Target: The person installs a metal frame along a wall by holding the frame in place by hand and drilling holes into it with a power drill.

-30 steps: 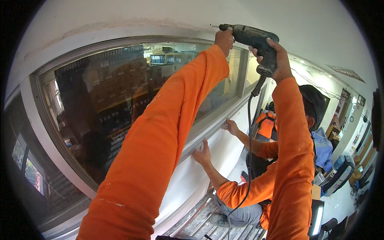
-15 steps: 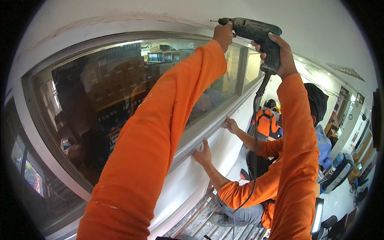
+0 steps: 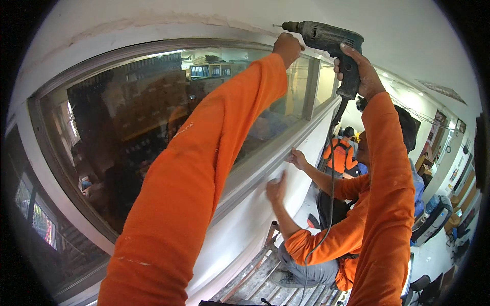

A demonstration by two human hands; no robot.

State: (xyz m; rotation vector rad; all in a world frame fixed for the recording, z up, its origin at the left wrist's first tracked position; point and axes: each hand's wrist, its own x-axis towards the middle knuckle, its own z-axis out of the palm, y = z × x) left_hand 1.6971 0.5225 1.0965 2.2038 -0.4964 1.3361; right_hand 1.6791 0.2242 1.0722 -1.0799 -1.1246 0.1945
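Right hand [image 3: 363, 74] has its fingers wrapped snugly around the grip of the black drill [image 3: 331, 39], which is up near the top of the window [image 3: 153, 117], bit pointing left. Left hand [image 3: 288, 49] is just under the chuck, fingers mostly curled in; honestly can't tell if they're touching the drill or pinching anything. Lower down, a co-worker's got one hand [image 3: 298, 159] at the sill [image 3: 255, 178] and the other [image 3: 276, 188] just off it, fingers spread a bit.

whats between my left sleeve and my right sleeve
The head view shows part of the window, the white wall, a slatted platform, a co-worker in orange and the drill cable.
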